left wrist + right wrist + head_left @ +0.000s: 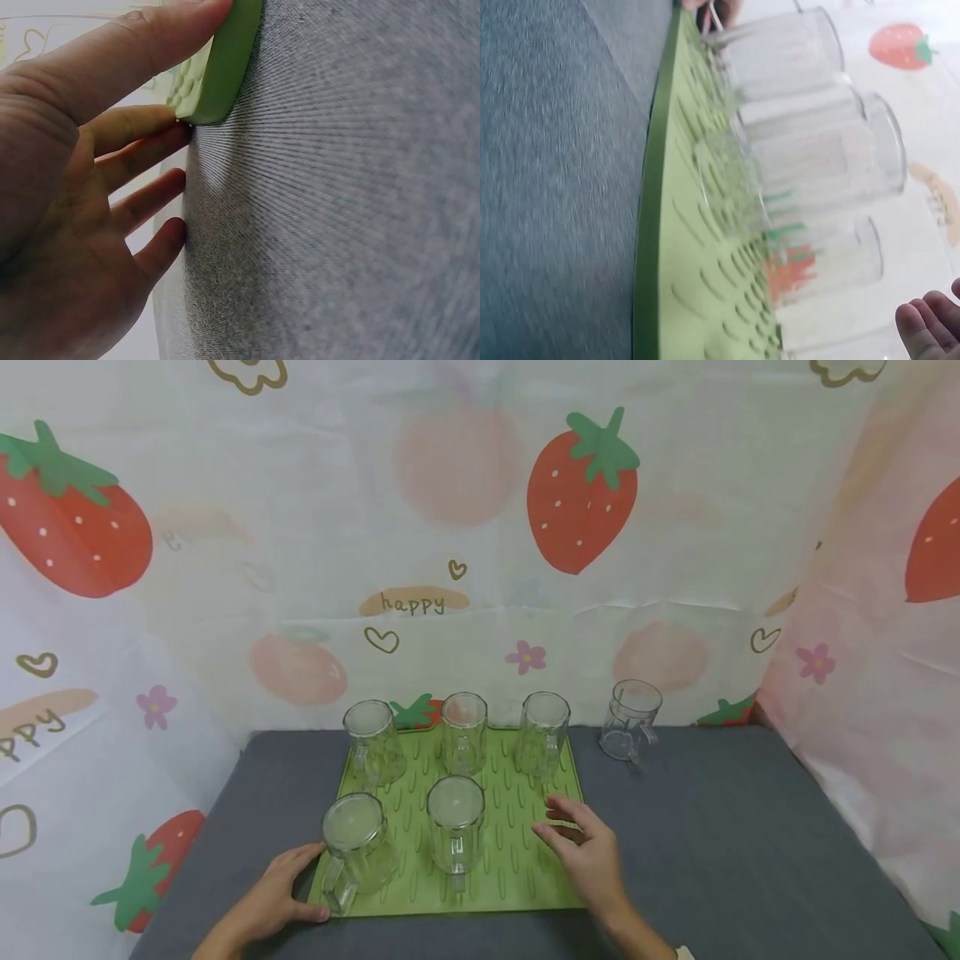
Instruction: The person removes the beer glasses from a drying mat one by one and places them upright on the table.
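A light green ridged drying mat [510, 893] lies on the grey cloth and bears several clear glass mugs. My left hand [264, 897] rests at the mat's front left corner, thumb at the front edge and fingers along the left side, as the left wrist view shows too. Close to its fingertips stands the front left mug [363, 852], handle toward me. To the right is the front middle mug [456, 827]. Over the right front part of the mat hovers my right hand [592, 852], fingers loosely bent, nothing between them.
Along the mat's back edge are the left mug [378, 743], middle mug [464, 735] and right mug [543, 735]. Another clear mug [630, 722] stands off the mat at the back right. A strawberry-print curtain [465, 552] hangs behind the grey table [735, 843].
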{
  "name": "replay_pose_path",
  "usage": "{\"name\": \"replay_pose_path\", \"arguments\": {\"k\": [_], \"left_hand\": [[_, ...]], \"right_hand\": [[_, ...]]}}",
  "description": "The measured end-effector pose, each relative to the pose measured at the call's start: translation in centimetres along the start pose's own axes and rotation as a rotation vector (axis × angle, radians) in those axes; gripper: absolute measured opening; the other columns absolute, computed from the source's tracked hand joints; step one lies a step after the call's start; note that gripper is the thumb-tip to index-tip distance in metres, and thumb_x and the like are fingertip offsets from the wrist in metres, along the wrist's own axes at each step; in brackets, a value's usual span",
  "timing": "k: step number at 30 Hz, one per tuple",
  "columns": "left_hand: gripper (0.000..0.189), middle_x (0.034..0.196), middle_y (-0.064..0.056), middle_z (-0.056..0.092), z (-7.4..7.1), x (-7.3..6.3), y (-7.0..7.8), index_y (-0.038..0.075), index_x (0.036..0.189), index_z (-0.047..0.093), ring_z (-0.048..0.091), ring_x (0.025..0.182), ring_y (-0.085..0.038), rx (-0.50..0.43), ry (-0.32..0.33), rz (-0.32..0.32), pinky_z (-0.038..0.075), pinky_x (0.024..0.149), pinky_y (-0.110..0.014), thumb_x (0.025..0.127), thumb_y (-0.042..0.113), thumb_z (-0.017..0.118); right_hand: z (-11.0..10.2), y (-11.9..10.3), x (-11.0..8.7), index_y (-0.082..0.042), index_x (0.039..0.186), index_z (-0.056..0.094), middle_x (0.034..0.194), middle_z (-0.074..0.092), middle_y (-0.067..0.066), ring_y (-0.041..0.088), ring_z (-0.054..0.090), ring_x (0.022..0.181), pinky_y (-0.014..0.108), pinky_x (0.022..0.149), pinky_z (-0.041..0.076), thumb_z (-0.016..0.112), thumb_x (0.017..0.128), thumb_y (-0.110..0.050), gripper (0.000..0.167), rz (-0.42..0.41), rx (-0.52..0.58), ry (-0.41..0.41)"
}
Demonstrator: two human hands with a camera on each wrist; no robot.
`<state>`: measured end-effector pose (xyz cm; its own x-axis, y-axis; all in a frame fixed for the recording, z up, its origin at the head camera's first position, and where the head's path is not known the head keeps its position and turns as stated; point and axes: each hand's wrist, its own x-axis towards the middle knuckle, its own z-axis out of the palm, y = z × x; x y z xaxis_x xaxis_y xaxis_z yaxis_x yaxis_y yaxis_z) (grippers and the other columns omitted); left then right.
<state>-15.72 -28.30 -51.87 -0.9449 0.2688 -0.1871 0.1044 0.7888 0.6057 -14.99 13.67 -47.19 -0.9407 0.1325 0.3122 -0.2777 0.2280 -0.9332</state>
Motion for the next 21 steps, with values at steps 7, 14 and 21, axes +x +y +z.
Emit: {"name": "replay_pose_path", "arguments": {"k": [7,14,21], "left_hand": [[0.095,0.140,-0.033,0.043,0.0,-0.1,0.0,-0.009,0.141,0.043,0.033,0.130,-0.057,-0.011,-0.012,-0.008,0.037,0.098,-0.069,0.068,0.032,0.088],[0.093,0.139,-0.033,0.045,-0.2,-0.2,0.0,-0.009,0.139,0.044,0.034,0.128,-0.057,-0.008,0.001,0.020,0.038,0.097,-0.068,0.068,0.031,0.088],[0.093,0.140,-0.033,0.044,-0.1,0.0,0.1,-0.009,0.140,0.043,0.033,0.129,-0.056,-0.010,-0.012,0.000,0.037,0.098,-0.069,0.069,0.032,0.087]], "right_hand": [[1.7,-0.5,-0.7,-0.006,0.118,0.069,0.108,0.068,0.011,0.012,0.066,0.097,0.025,0.081,0.058,0.079,0.079,-0.007,0.041,-0.005,0.032,-0.097],[3.0,-0.6,-0.9,-0.008,0.118,0.069,0.107,0.069,0.011,0.015,0.067,0.097,0.028,0.079,0.059,0.080,0.077,-0.007,0.042,-0.032,0.041,-0.178],[3.8,-0.6,-1.5,0.001,0.111,0.070,0.104,0.070,0.017,0.014,0.068,0.094,0.036,0.078,0.060,0.080,0.079,-0.012,0.036,-0.131,0.013,-0.269]]}}
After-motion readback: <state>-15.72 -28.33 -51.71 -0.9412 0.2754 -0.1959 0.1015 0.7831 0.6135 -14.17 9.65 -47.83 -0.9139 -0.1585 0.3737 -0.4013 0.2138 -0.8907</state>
